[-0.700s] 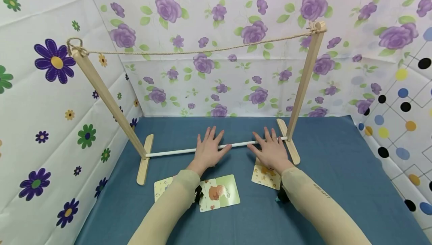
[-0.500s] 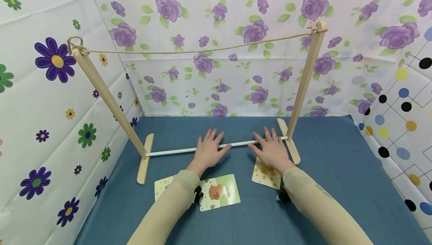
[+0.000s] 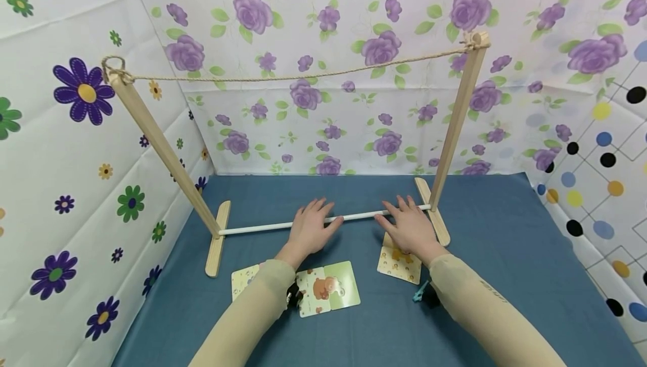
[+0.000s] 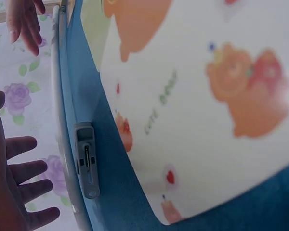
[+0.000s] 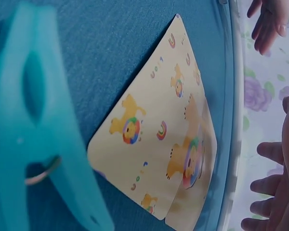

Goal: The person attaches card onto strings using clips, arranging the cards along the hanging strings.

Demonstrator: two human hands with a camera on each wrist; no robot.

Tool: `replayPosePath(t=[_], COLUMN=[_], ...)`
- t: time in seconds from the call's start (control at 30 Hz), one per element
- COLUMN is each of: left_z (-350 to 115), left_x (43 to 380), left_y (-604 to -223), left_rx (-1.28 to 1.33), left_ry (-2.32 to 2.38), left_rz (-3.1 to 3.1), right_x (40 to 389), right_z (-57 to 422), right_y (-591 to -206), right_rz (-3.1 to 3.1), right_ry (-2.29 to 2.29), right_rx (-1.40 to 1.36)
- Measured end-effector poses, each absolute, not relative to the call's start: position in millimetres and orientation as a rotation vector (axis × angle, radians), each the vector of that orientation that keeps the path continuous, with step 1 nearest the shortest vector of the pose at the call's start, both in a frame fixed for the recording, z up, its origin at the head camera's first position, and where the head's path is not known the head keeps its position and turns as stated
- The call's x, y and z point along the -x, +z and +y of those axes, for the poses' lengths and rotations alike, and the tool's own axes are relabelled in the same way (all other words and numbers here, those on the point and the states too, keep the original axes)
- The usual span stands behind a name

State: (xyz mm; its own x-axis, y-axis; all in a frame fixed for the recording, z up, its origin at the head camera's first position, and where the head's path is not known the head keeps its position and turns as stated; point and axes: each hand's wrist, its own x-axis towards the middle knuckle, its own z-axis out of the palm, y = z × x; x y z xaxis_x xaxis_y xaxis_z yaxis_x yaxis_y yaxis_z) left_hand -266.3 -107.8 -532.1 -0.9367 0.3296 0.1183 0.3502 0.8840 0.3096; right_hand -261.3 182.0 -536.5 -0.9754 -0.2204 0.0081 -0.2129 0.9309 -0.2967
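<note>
My left hand (image 3: 309, 229) is over the middle of a white rod (image 3: 258, 227), palm down, with its fingers straight and holding nothing. Farther right, my right hand (image 3: 410, 229) is spread over the same rod near the right post, also holding nothing. Closest to my left wrist lies a bear picture card (image 3: 315, 291), partly under the sleeve. A lion picture card (image 3: 398, 263) lies below my right hand, which covers its upper part. A grey clothespin (image 4: 86, 161) shows beside the rod in the left wrist view. A teal clothespin (image 5: 38, 110) looms large in the right wrist view.
Two wooden posts, left (image 3: 164, 153) and right (image 3: 459, 125), stand on wooden feet joined by the rod. A thin rope (image 3: 283, 79) is strung between their tops. Another card (image 3: 244, 280) lies left, partly behind my left forearm. Patterned cloth walls (image 3: 323, 131) surround the blue tabletop (image 3: 505, 254).
Both hands have drawn slightly back toward me, and their fingers look less spread. More of the teal clothespin shows beside my right wrist. The cards, rod and posts have stayed put.
</note>
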Motion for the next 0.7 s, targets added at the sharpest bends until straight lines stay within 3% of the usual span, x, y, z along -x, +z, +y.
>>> replayPosePath(t=[0.7], left_z=[-136], left_x=[246], left_y=[-521], left_rx=[0.621], left_ry=[-0.693], left_rz=[-2.794], right_x=[245], right_z=[200], right_y=[-512], right_rz=[3.093], right_ry=[-0.574], right_rx=[0.369])
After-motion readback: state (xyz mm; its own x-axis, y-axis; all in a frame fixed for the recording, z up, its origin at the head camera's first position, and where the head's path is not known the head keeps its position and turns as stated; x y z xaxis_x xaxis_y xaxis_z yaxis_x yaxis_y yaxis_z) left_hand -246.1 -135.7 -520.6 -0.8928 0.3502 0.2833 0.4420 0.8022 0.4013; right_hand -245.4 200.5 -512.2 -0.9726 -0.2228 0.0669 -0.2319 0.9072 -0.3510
